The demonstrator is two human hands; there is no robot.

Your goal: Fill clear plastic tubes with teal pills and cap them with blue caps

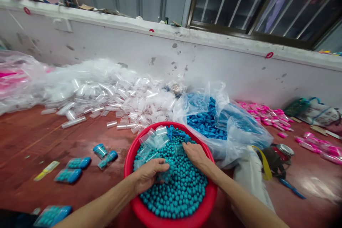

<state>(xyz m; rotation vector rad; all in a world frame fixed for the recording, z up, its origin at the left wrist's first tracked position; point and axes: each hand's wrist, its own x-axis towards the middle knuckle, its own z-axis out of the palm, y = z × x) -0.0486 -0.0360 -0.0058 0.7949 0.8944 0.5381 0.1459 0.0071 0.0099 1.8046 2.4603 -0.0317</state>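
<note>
A red basin [130,156] is filled with small round teal beads [176,203]. Over the beads, my left hand [148,176] grips a clear plastic container [166,174] with teal beads in it. My right hand [197,155] is low at the basin's far right, fingers bent around the edge of another clear container [179,149], partly hidden among the beads. Several empty clear containers [153,140] lie on the beads at the far left inside the basin. A few blue caps [171,131] rest by the far rim.
A large pile of clear containers [107,92] lies along the wall. An open plastic bag [240,139] holds blue caps [204,121]. Filled, blue-capped containers [68,175] lie on the red floor to the left. Pink-capped containers [267,114] and a blue tool [291,188] are at right.
</note>
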